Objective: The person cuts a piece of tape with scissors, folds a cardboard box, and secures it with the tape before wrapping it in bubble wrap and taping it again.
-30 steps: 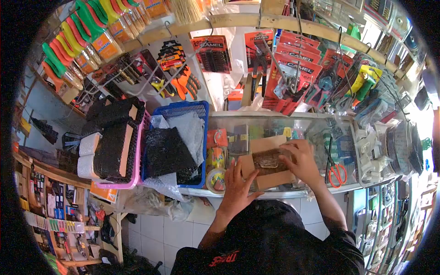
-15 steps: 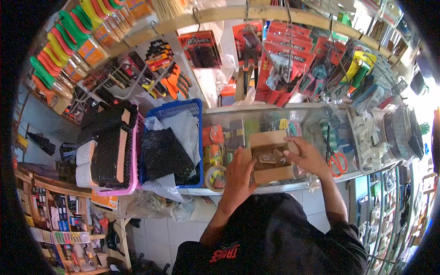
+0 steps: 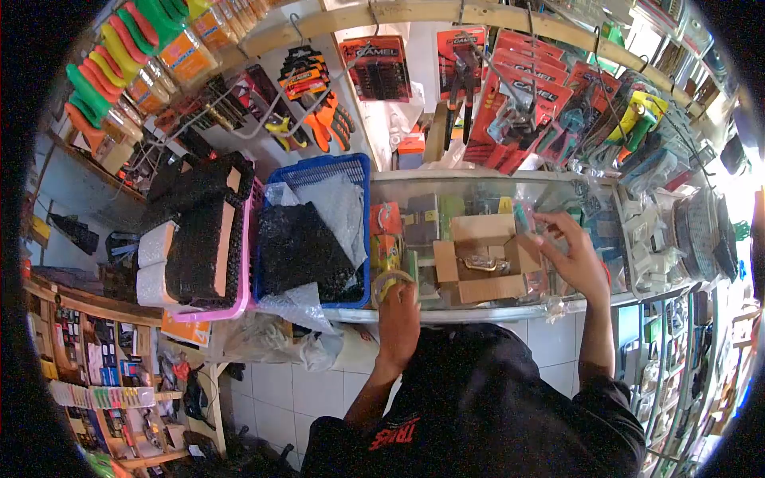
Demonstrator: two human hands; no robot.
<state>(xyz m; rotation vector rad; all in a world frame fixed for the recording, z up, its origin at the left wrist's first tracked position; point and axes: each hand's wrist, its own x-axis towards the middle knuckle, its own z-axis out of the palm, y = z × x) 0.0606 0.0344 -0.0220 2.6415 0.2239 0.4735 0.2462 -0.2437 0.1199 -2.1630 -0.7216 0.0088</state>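
Observation:
An open cardboard box (image 3: 482, 289) sits on the glass counter with its flaps spread outward. Inside lies a curved, shiny brass-coloured piece (image 3: 481, 261), partly in shadow. To the left of the box, my left hand (image 3: 398, 323) has its fingers closed on the edge of a roll of tape (image 3: 381, 281) at the counter's front. My right hand (image 3: 575, 259) is raised just right of the box, fingers apart and holding nothing. Behind its wrist, only a bit of the orange scissors handle (image 3: 608, 275) shows.
A blue basket (image 3: 364, 231) with bubble wrap and black plastic stands left on the counter, beside a pink basket (image 3: 247, 275) stacked with wrapped parcels. Tool packs (image 3: 376, 68) hang from a wooden rail (image 3: 414, 12) above. Packaged goods show under the glass.
My left hand has left the box and moved down-left to the tape roll. My right hand has drawn away from the box to the right. The view has shifted slightly.

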